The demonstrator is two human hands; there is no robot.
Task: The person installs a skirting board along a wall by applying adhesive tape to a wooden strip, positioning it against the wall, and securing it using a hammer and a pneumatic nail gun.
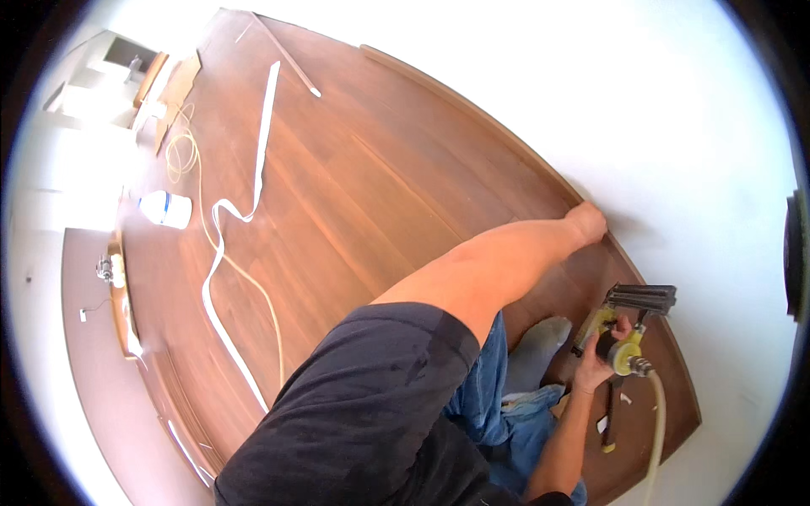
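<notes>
My left hand (587, 223) reaches across my body and presses on the brown baseboard strip (472, 108) where the wood floor meets the white wall. My right hand (597, 354) is closed around a yellow and black pneumatic nail gun (629, 325), held low next to the wall with its black magazine pointing right. A pale air hose (656, 430) runs from the gun's rear fitting down toward the lower edge. My dark sleeve, blue jeans and a grey sock (537, 347) fill the lower middle.
Brown plank floor (354, 177) stretches to the far left. On it lie a long white strip (253, 169), a thin yellow hose (181, 156), a white plastic jug (166, 208) and loose trim pieces. The white wall (641, 110) is on the right.
</notes>
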